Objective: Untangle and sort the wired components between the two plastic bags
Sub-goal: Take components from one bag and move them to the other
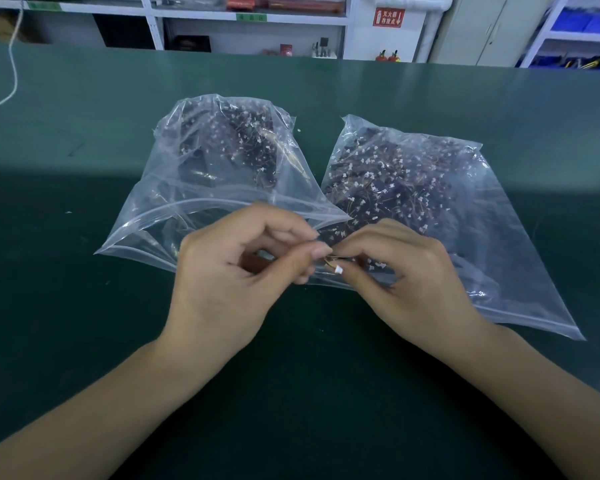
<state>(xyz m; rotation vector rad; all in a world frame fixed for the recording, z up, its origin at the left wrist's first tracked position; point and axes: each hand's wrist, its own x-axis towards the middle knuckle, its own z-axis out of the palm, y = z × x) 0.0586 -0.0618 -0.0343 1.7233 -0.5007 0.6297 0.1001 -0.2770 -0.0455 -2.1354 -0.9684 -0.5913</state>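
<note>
Two clear plastic bags lie side by side on the green table. The left bag (174, 209) holds a dark pile of wired components at its far end, and its mouth faces me. The right bag (499, 237) is packed with many dark components with white connectors. In front of the bags, my left hand (236, 271) and my right hand (406, 275) meet over one wired component (335, 266). Both pinch it; its thin orange wires and a white connector show between the fingertips. The dark body of the part is mostly hidden inside my left hand.
The green table (84, 306) stretches wide around the bags. A white cable (13, 71) hangs down at the far left. Shelving and cabinets stand beyond the table's far edge.
</note>
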